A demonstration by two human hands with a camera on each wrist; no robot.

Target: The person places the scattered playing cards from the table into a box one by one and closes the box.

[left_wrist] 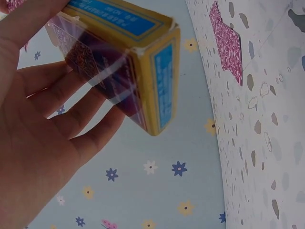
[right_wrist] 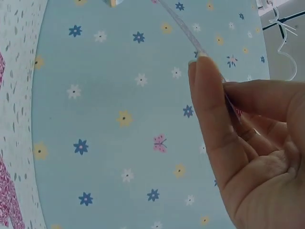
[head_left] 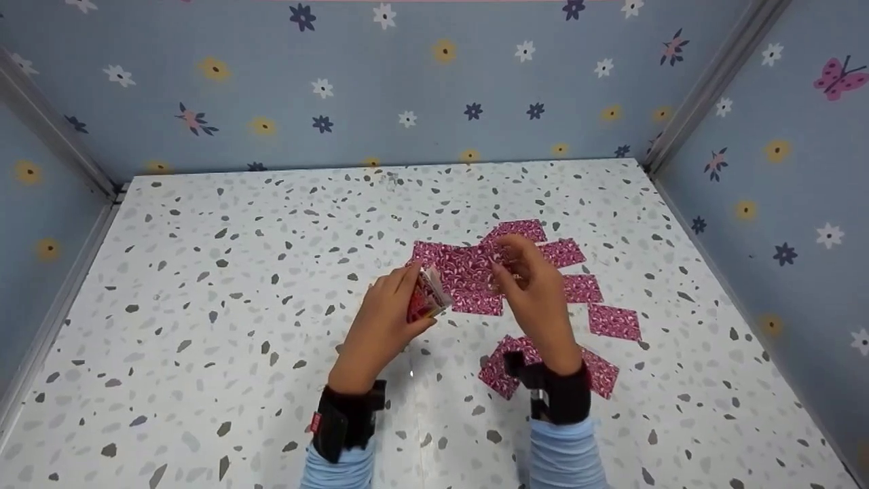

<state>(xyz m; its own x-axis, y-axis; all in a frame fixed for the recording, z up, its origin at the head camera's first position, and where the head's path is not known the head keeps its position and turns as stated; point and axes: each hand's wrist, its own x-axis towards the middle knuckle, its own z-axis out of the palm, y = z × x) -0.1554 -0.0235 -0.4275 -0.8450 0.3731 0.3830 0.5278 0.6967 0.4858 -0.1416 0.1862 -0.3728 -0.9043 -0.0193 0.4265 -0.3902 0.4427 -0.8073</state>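
Note:
My left hand (head_left: 383, 312) grips a small card box (head_left: 426, 299). In the left wrist view the box (left_wrist: 114, 62) has gold edges, blue end panels and a dark glossy face, with the fingers spread under it. My right hand (head_left: 540, 295) pinches a thin playing card (right_wrist: 183, 28) between thumb and fingers; the right wrist view has it almost edge-on, so whether it is one card or more I cannot tell. Over the table in the head view, its pink-patterned back (head_left: 468, 268) appears between the two hands. Pink-backed cards (head_left: 478, 303) lie below it.
More pink-backed cards lie on the speckled white table (head_left: 237, 353): some behind the right hand (head_left: 523, 229), one to its right (head_left: 614, 321), others partly under the right wrist (head_left: 499, 370). Blue flower-patterned panels (head_left: 407, 81) border the table at the back and both sides.

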